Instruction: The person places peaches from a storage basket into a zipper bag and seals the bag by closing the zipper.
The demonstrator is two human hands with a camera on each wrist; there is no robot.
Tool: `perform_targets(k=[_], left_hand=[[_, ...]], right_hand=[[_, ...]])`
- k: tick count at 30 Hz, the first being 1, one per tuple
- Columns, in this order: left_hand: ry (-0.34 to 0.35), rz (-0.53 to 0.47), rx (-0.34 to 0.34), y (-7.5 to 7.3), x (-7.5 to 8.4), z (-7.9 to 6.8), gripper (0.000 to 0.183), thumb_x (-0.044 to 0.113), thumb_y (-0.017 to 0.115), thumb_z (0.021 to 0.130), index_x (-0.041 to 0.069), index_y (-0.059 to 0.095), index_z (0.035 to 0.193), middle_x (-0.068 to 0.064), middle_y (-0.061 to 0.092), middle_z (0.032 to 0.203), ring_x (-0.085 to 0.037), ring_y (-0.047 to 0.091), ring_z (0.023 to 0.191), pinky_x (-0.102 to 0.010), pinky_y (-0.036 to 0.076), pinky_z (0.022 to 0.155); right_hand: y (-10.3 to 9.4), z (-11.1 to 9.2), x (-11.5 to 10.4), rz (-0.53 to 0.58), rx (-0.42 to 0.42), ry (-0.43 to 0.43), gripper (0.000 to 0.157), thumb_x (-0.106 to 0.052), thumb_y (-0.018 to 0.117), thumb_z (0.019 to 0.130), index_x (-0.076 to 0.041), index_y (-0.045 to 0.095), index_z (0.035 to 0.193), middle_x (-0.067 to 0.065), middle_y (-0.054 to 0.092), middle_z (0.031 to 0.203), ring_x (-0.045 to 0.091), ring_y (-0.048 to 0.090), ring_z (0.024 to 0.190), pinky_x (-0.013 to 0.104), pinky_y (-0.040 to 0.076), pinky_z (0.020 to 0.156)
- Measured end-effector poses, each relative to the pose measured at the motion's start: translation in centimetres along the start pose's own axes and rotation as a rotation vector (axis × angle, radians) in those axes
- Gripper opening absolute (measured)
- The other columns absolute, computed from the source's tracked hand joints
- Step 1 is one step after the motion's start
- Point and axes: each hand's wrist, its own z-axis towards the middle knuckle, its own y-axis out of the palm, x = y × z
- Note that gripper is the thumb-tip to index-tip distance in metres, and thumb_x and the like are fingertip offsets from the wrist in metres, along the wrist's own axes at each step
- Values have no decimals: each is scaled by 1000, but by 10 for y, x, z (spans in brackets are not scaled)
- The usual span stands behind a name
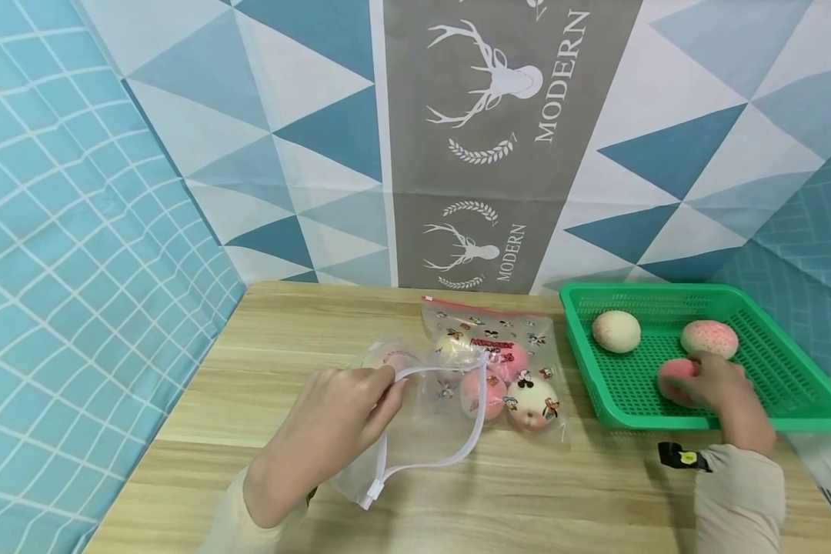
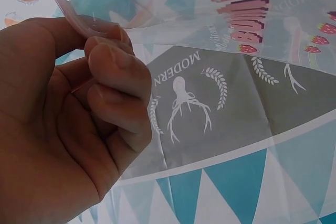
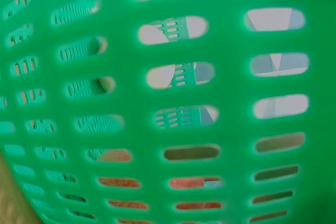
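Note:
My left hand (image 1: pixel 335 412) pinches the rim of a clear zip bag (image 1: pixel 429 442), whose white-edged mouth gapes toward the right. In the left wrist view, the thumb and fingers (image 2: pixel 118 77) grip the bag's edge beside pink printed lettering. Inside the green basket, my right hand (image 1: pixel 727 388) holds a pink ball (image 1: pixel 677 382) from its right side. Two more balls lie in there, a cream one (image 1: pixel 616 332) and a speckled pink one (image 1: pixel 709 338). The basket wall (image 3: pixel 231 87) hides the right hand in the right wrist view.
A printed zip bag (image 1: pixel 550 338) with a red slider strip lies behind the clear bag, holding several pink and cream balls. The green basket (image 1: pixel 585 377) stands at the table's right. Patterned cloth (image 1: pixel 318 138) hangs behind the wooden table (image 1: pixel 201 462).

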Motion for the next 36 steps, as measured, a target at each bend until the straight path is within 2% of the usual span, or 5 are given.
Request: perform_targets(k=[7, 14, 17, 24, 36], left_hand=[[-2, 4, 2, 0, -1, 0, 31, 22, 52, 85, 21, 36, 58, 10, 23, 49, -4, 20, 43, -18, 15, 39], [-3, 11, 14, -1, -1, 1, 33, 22, 52, 85, 21, 35, 57, 10, 22, 49, -4, 19, 42, -18, 15, 39], [-3, 9, 16, -1, -1, 1, 33, 22, 52, 85, 21, 35, 57, 10, 22, 49, -4, 19, 43, -18, 15, 39], [-12, 20, 3, -2, -1, 2, 32, 22, 52, 85, 20, 35, 58, 9, 21, 48, -5, 18, 43, -18, 15, 39], [-2, 29, -2, 0, -1, 0, 33, 23, 52, 85, 21, 35, 57, 10, 22, 48, -4, 18, 42, -18, 14, 38]], right_hand=[[1, 0, -1, -3, 38, -21, 75, -54, 49, 83, 9, 37, 121, 28, 52, 96, 38, 48, 76, 40, 39, 55], [-5, -1, -9, -38, 104, -61, 83, -55, 50, 82, 11, 32, 128, 35, 48, 107, 51, 45, 88, 48, 39, 59], [-10, -7, -17, -26, 142, -74, 80, -53, 51, 82, 8, 33, 129, 35, 46, 111, 51, 44, 91, 49, 39, 61], [-23, -20, -41, 9, 301, -125, 63, -46, 60, 80, -1, 43, 121, 28, 50, 105, 39, 49, 80, 40, 40, 52], [-31, -39, -63, 26, 384, -204, 67, -45, 63, 78, 1, 45, 123, 24, 54, 95, 34, 47, 78, 30, 36, 48]])
